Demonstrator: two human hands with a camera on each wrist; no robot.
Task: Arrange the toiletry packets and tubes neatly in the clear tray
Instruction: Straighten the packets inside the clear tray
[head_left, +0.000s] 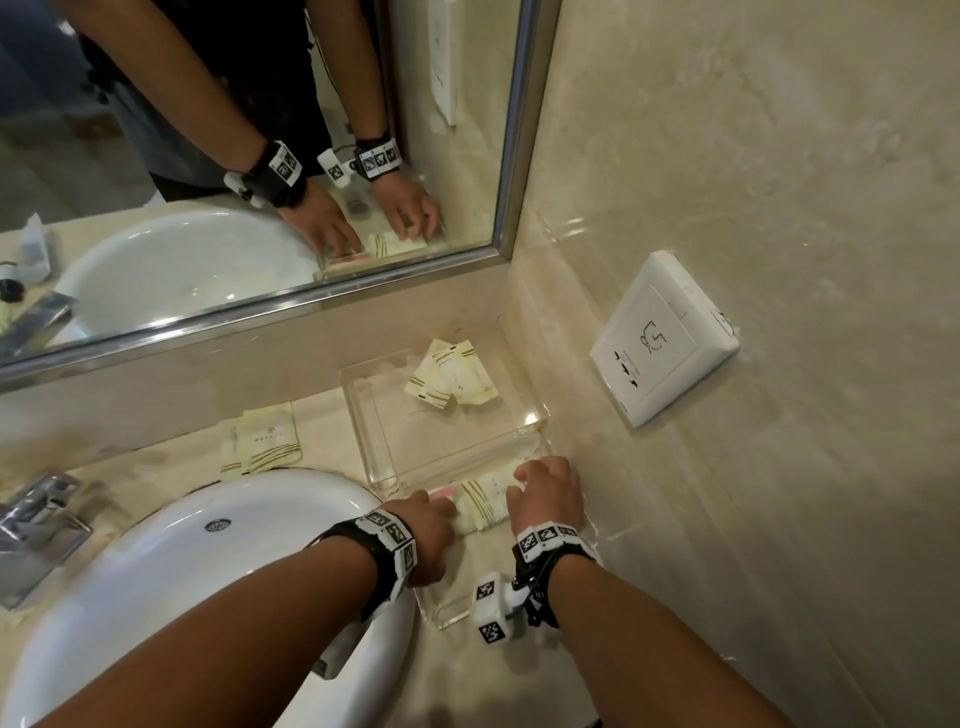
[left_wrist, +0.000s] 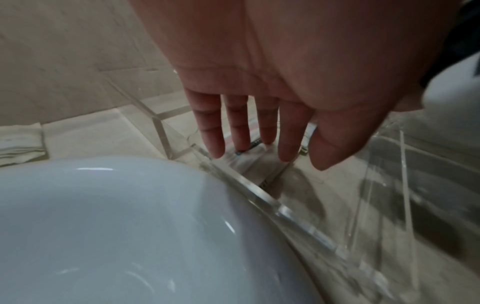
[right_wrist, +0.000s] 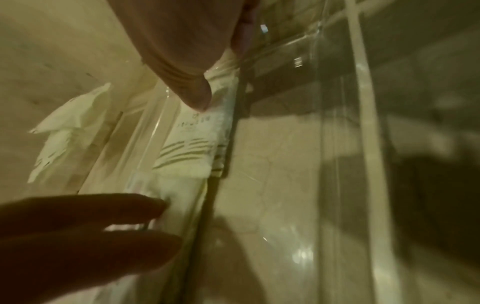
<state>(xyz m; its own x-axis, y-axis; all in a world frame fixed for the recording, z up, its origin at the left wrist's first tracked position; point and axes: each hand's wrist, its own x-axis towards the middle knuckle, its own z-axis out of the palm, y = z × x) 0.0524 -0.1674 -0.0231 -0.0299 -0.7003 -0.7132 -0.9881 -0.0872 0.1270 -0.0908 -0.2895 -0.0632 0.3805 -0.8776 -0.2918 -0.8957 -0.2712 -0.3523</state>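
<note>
The clear tray (head_left: 358, 415) stands in the counter corner, and its wall (left_wrist: 259, 197) shows in the left wrist view. Cream striped packets (head_left: 485, 506) and a pink tube (head_left: 444, 492) lie in its near compartment. My left hand (head_left: 447, 512) touches their left end with straight fingers (left_wrist: 218, 148). At the right end, my right hand (head_left: 524, 478) curls over the packets (right_wrist: 192, 148), with its thumb (right_wrist: 200, 98) pressed on top. Two more packets (head_left: 452, 382) lie askew in the far compartment. A small pile of packets (head_left: 262, 441) sits on the counter left of the tray.
A white sink (head_left: 208, 571) touches the tray's left side, with a chrome tap (head_left: 36, 525) further left. A mirror (head_left: 260, 156) runs along the back wall. A white wall socket (head_left: 665, 338) is on the tiled wall to the right.
</note>
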